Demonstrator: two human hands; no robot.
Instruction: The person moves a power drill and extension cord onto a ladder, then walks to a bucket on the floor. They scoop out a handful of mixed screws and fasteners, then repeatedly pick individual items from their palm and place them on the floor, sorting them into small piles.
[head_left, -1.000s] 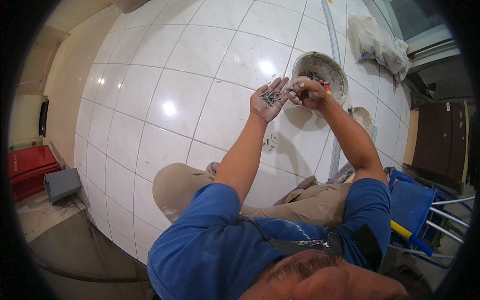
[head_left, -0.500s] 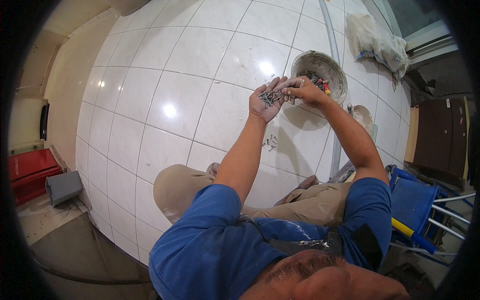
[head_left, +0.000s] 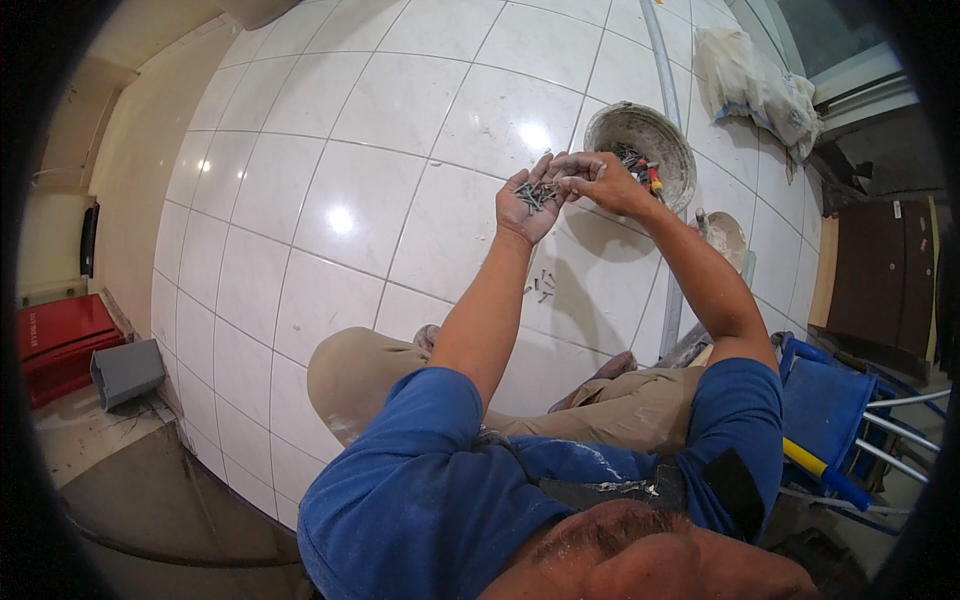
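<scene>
My left hand (head_left: 520,215) is cupped palm up above the tiled floor, holding a small heap of grey screws (head_left: 534,195). From the right, my right hand (head_left: 610,185) reaches over to it, with thumb and fingers closed together at the edge of the heap. Whatever is between those fingertips is too small to make out. Several more loose screws (head_left: 544,290) lie on a floor tile nearer to me, below my hands. Just beyond my right hand stands a dusty round bucket (head_left: 690,150), with dark small pieces and a red-and-yellow item (head_left: 655,182) inside.
A long grey metal bar (head_left: 657,50) lies along the floor behind the bucket. Right of it are a dusty bowl-like container (head_left: 727,235) and a whitish plastic bag (head_left: 745,85). A blue folding chair (head_left: 825,400) stands at right. A red box (head_left: 65,345) and grey duct piece (head_left: 128,375) are left.
My right fingers have shifted slightly at the heap's edge, exposing more of the screws in my left palm. My left hand stays nearly in place.
</scene>
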